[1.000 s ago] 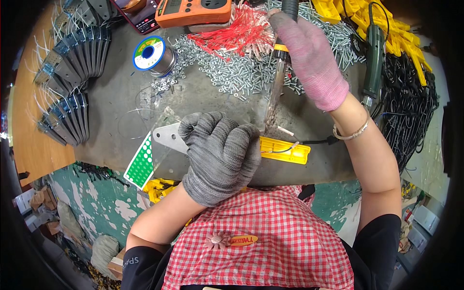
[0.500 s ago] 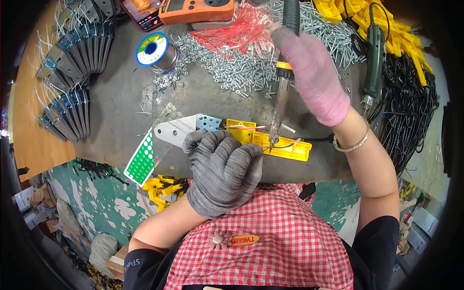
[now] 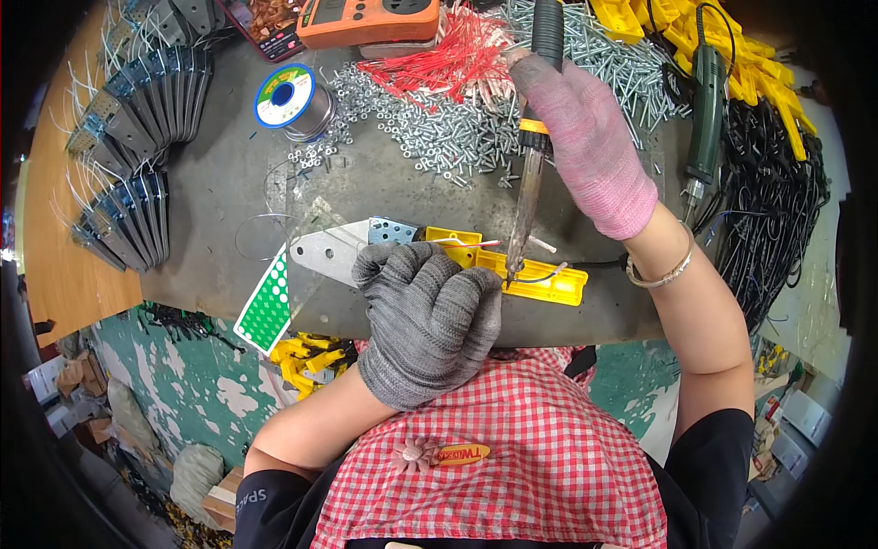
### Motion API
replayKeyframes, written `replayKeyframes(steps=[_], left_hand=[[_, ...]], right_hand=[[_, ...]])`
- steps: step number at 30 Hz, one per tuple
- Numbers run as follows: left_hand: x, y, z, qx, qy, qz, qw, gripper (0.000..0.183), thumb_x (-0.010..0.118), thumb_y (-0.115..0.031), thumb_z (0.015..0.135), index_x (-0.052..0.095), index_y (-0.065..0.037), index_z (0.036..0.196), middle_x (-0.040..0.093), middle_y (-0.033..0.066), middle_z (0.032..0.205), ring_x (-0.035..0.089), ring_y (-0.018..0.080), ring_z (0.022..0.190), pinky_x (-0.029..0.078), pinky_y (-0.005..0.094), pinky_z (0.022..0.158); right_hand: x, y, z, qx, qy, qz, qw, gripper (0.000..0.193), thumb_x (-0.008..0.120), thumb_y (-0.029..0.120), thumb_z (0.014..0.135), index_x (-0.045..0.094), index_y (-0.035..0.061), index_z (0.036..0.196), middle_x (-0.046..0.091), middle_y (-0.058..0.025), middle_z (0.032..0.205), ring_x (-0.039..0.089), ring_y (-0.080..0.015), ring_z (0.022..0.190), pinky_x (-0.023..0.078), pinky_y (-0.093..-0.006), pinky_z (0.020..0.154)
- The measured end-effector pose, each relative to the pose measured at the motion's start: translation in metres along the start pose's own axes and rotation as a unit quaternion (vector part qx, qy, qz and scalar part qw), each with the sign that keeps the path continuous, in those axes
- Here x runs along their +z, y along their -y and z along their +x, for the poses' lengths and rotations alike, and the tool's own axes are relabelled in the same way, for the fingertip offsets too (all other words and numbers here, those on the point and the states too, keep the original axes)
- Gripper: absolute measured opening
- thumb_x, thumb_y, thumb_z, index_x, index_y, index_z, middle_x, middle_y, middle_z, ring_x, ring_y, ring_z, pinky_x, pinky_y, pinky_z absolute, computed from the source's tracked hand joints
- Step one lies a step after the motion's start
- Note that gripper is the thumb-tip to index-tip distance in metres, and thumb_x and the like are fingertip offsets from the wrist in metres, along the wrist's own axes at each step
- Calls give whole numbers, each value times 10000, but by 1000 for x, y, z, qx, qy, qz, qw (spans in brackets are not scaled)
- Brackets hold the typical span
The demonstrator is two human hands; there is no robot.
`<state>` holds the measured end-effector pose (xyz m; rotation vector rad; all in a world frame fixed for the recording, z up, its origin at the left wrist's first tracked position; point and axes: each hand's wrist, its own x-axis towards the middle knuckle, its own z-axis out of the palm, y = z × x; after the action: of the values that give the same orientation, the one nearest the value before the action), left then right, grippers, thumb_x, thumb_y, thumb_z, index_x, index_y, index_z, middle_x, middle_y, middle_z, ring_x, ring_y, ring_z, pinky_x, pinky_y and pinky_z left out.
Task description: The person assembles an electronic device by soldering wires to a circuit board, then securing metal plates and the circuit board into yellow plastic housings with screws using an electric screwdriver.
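Observation:
My right hand (image 3: 594,151), in a pink glove, is closed around the soldering iron (image 3: 531,169), which points down. Its tip (image 3: 509,284) meets the work at my left fingertips, over an open yellow plastic handle half (image 3: 553,287). In a grey glove, my left hand (image 3: 428,316) is curled, thumb and forefinger pinched beside that tip; what they pinch is hidden. Behind its fingers lie a pointed grey metal plate (image 3: 329,252), a blue perforated piece (image 3: 393,231) and another yellow part (image 3: 448,240). Red and white wires (image 3: 476,243) stick out over the yellow parts.
A solder spool (image 3: 294,99) stands beyond piled nuts and screws (image 3: 439,137). Red-and-white wires (image 3: 448,59) and an orange meter (image 3: 368,18) are farther back. At right are a green screwdriver (image 3: 707,114), yellow handles and black cables (image 3: 768,201); stacked metal assemblies (image 3: 128,220) stand left.
Both hands stay nearly in place. My right hand and the iron shift very slightly left, and my left hand shifts a little to the right, closer to the iron's tip.

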<state>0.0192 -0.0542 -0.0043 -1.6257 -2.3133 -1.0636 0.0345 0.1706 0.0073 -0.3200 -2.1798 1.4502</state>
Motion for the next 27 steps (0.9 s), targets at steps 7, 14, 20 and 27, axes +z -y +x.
replayKeyframes(steps=[7, 14, 20, 27], left_hand=[[-5, 1, -1, -14, 32, 33, 999, 333, 814, -110, 683, 689, -139, 990, 581, 68, 824, 546, 292, 797, 376, 467, 802], [-43, 97, 5, 20, 34, 183, 982, 320, 705, -269, 787, 658, -80, 1041, 574, 138, 841, 567, 354, 827, 411, 505, 829], [-71, 107, 42, -77, 114, 152, 979, 547, 771, -411, 701, 637, -112, 1139, 574, 158, 1227, 514, 369, 1182, 369, 505, 1000], [-49, 57, 22, -55, 200, -71, 976, 689, 838, -433, 704, 653, -101, 1278, 648, 130, 1227, 593, 360, 1139, 420, 488, 1015]], right_hand=[[2, -4, -1, -17, -3, -1, 1000, 503, 580, 462, 1013, 632, -5, 833, 518, -19, 659, 470, -115, 646, 423, -312, 604], [-16, 0, 2, -13, -27, -43, 999, 374, 576, 347, 1026, 662, -7, 943, 544, -40, 708, 511, -128, 686, 434, -311, 628], [-46, 24, -1, 32, -43, 37, 998, 351, 583, 367, 1038, 634, 29, 1113, 591, 17, 886, 501, -64, 731, 395, -250, 611], [-64, 46, 27, -3, -92, -30, 995, 237, 685, 72, 944, 652, 19, 1172, 639, -15, 935, 570, -72, 792, 481, -241, 693]])
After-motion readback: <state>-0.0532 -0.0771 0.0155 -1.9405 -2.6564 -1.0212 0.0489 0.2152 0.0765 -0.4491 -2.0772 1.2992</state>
